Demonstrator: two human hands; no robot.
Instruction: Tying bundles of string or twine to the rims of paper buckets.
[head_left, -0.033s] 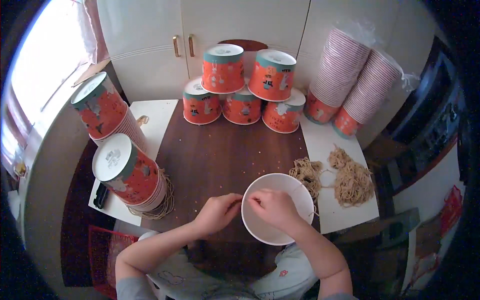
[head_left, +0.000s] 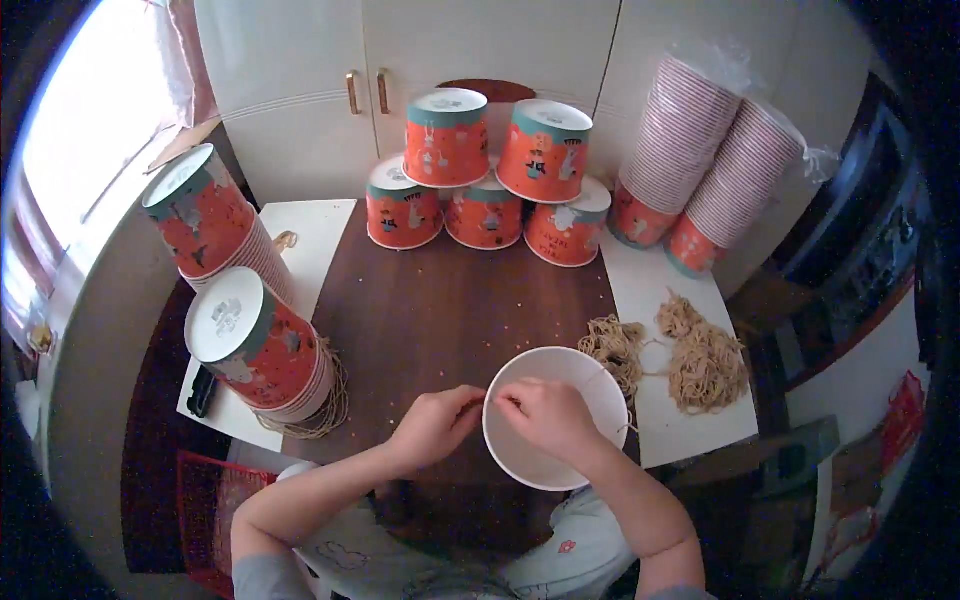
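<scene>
A white-lined paper bucket (head_left: 557,465) stands mouth up near the table's front edge, in front of me. My left hand (head_left: 437,425) is closed in a pinch against the outside of its left rim. My right hand (head_left: 548,412) reaches over the mouth, fingers pinched together close to the inner left wall. What either pinch holds is too small or hidden to tell. A thin string shows at the bucket's right rim, beside a tangled heap of tan twine (head_left: 613,350).
A bigger twine pile (head_left: 706,365) lies at right. Upturned orange paper buckets (head_left: 445,140) form a two-tier pile at the back. Bucket stacks stand at left (head_left: 262,340), with twine round the base, and in plastic at back right (head_left: 680,135). A black object (head_left: 202,392) lies at left.
</scene>
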